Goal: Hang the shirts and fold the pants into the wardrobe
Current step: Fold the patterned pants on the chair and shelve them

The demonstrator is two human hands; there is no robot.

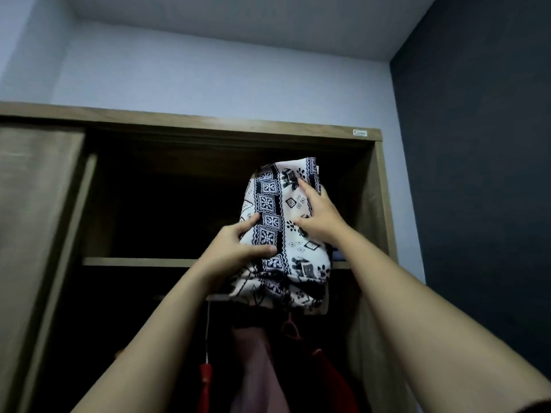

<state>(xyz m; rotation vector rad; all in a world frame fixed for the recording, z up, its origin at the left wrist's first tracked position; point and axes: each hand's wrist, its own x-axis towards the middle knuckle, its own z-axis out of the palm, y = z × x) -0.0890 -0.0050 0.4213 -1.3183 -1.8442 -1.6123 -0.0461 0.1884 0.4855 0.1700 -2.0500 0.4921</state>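
Folded pants (pixel 277 222) in a white and dark-blue elephant print are held up at the wardrobe's upper shelf (pixel 134 261), their far end inside the compartment and the near end hanging below the shelf edge. My left hand (pixel 235 248) grips the left side of the bundle, thumb on top. My right hand (pixel 319 216) lies on the bundle's right top with fingers spread flat. Below the shelf, shirts hang: a mauve one (pixel 256 359) and a red one (pixel 331 380).
The wooden wardrobe (pixel 208 126) stands open, with its sliding door (pixel 35 219) pushed to the left. A red hanger (pixel 205 380) hangs from the rail below the shelf. A dark wall (pixel 477 174) is close on the right. The upper compartment to the left is dark.
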